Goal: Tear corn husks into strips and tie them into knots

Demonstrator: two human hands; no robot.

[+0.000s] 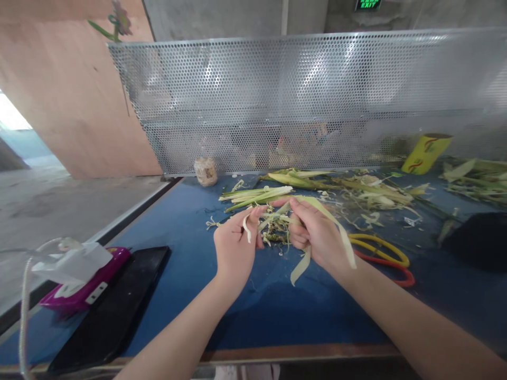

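Note:
Over the middle of the blue tabletop, both hands are raised close together. My left hand (237, 243) is closed, pinching one end of a pale corn husk strip (247, 228) whose tip curls out below the fingers. My right hand (312, 227) is closed around a longer green-white corn husk strip (336, 224); one end droops over the wrist and another hangs below the palm. Whether both hands hold the same strip I cannot tell. Just behind and below the fingers lies a bunch of knotted husk pieces (277, 229), partly hidden by them.
Husk stalks (257, 195) and loose husks (372, 190) lie along the back. Yellow-and-red handled scissors (380, 253) sit right of my right hand. A yellow tube (423, 155), a wrapped roll (206, 171), a black tablet-like slab (114, 306) and a purple power strip (91, 285) surround the work. A perforated metal screen (257, 84) stands behind.

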